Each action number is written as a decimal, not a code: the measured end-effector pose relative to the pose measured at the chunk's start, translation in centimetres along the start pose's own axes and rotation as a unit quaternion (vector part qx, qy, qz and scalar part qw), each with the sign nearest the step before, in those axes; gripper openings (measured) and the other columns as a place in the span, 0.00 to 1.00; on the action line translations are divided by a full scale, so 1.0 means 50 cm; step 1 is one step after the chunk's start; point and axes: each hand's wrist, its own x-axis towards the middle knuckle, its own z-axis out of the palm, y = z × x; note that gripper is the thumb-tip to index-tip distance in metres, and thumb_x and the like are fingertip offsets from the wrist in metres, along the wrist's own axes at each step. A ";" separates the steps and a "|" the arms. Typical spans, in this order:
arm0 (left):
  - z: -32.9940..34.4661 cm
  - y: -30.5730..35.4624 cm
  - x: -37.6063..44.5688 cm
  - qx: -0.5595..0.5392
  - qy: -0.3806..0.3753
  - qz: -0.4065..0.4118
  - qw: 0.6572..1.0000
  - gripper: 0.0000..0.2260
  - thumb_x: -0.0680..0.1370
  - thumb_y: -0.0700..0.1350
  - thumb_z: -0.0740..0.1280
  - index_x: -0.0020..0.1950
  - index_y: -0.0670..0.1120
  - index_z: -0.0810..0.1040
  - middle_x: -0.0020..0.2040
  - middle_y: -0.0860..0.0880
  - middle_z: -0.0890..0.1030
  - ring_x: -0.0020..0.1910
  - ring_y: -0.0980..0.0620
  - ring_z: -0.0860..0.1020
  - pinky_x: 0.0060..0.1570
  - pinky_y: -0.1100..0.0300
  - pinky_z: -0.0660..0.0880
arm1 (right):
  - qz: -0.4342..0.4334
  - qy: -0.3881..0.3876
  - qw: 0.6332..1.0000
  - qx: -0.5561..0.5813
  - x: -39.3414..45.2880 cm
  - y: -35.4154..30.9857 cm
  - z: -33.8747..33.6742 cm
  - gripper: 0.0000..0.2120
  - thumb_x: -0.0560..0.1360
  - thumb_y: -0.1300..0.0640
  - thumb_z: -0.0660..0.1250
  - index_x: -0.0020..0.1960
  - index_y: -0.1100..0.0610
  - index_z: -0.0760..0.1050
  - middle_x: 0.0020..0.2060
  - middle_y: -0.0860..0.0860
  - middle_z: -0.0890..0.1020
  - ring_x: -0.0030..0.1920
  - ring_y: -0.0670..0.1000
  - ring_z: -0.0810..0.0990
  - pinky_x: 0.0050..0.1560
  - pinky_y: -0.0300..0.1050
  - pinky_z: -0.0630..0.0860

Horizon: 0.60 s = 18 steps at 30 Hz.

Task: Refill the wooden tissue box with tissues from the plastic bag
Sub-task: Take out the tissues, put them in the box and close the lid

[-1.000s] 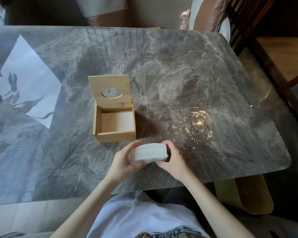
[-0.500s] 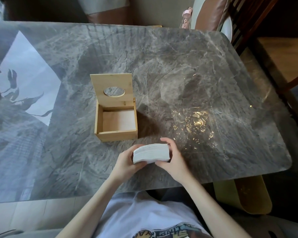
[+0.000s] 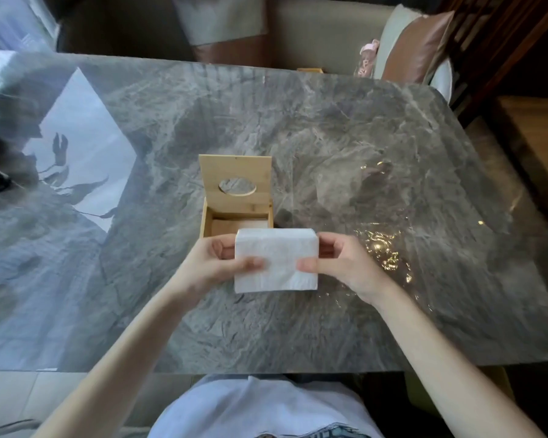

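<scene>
A white stack of tissues (image 3: 276, 260) is held flat above the table, its top face turned up towards me. My left hand (image 3: 215, 263) grips its left end and my right hand (image 3: 345, 267) grips its right end, thumbs on top. Just behind the stack stands the wooden tissue box (image 3: 236, 213), open, with its lid (image 3: 236, 178) tilted up at the back and an oval hole in it. The stack hides the box's front wall. A clear plastic bag (image 3: 380, 216) lies flattened on the table to the right of the box.
The grey marble table (image 3: 329, 128) has a rounded right edge and a near edge close to my body. A sofa with a brown cushion (image 3: 415, 49) stands behind the table. A dark wooden chair (image 3: 494, 42) is at the far right.
Both hands have lifted the tissue stack and carried it forward to the box, turning it so its broad face shows. The view has shifted, so the box sits nearer the middle.
</scene>
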 end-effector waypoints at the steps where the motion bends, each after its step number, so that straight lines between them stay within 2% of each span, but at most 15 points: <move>1: -0.008 0.014 0.002 -0.021 0.011 -0.010 1.000 0.08 0.66 0.37 0.73 0.44 0.42 0.83 0.37 0.49 0.86 0.35 0.54 0.83 0.33 0.66 0.77 | 0.000 0.007 1.000 0.016 0.010 -0.016 0.006 0.10 0.65 0.66 0.73 0.45 0.56 0.80 0.36 0.46 0.85 0.39 0.45 0.82 0.37 0.37 0.78; 4: -0.035 0.039 0.015 -0.084 0.045 -0.045 0.994 0.07 0.65 0.43 0.72 0.40 0.41 0.84 0.36 0.47 0.86 0.33 0.52 0.83 0.32 0.64 0.79 | 0.019 0.035 0.998 0.045 0.040 -0.052 0.028 0.04 0.68 0.60 0.71 0.43 0.54 0.80 0.35 0.49 0.83 0.33 0.47 0.80 0.28 0.38 0.75; 6: -0.056 0.046 0.027 -0.126 0.078 -0.072 0.986 0.10 0.65 0.45 0.70 0.39 0.40 0.84 0.36 0.45 0.86 0.34 0.51 0.83 0.35 0.62 0.81 | 0.036 0.050 0.997 0.051 0.061 -0.062 0.042 0.04 0.69 0.58 0.71 0.44 0.55 0.79 0.34 0.49 0.83 0.29 0.46 0.79 0.24 0.37 0.73; 8: -0.074 0.049 0.035 -0.147 0.095 -0.092 0.980 0.11 0.65 0.45 0.70 0.40 0.39 0.84 0.38 0.44 0.86 0.36 0.51 0.84 0.39 0.61 0.81 | 0.066 0.050 0.995 0.060 0.082 -0.062 0.052 0.04 0.70 0.57 0.70 0.45 0.55 0.79 0.33 0.47 0.84 0.29 0.44 0.79 0.23 0.37 0.74; 10: -0.082 0.048 0.042 -0.152 0.108 -0.107 0.977 0.09 0.66 0.43 0.70 0.40 0.38 0.84 0.39 0.44 0.86 0.36 0.52 0.84 0.38 0.63 0.81 | 0.107 0.037 0.989 0.095 0.097 -0.059 0.057 0.03 0.71 0.57 0.69 0.44 0.56 0.79 0.31 0.47 0.84 0.30 0.44 0.81 0.26 0.38 0.77; 13: -0.087 0.037 0.055 -0.083 0.189 -0.099 0.973 0.06 0.69 0.41 0.71 0.40 0.38 0.83 0.42 0.47 0.86 0.40 0.51 0.83 0.39 0.67 0.79 | 0.147 0.037 0.981 0.124 0.116 -0.047 0.067 0.03 0.71 0.59 0.69 0.42 0.59 0.80 0.31 0.48 0.85 0.32 0.45 0.82 0.30 0.40 0.79; 16: -0.089 0.026 0.069 0.006 0.255 -0.082 0.963 0.05 0.68 0.40 0.73 0.39 0.38 0.84 0.49 0.50 0.84 0.52 0.53 0.80 0.53 0.61 0.74 | 0.137 0.104 0.983 0.058 0.138 -0.025 0.081 0.06 0.71 0.57 0.70 0.36 0.58 0.81 0.31 0.49 0.85 0.35 0.49 0.82 0.38 0.44 0.79; 18: -0.088 0.015 0.075 0.085 0.277 -0.086 0.953 0.04 0.67 0.43 0.74 0.37 0.42 0.84 0.54 0.49 0.81 0.64 0.53 0.73 0.63 0.58 0.67 | 0.093 0.168 0.980 -0.048 0.150 -0.008 0.092 0.10 0.69 0.55 0.71 0.31 0.58 0.80 0.34 0.49 0.82 0.40 0.51 0.79 0.44 0.45 0.72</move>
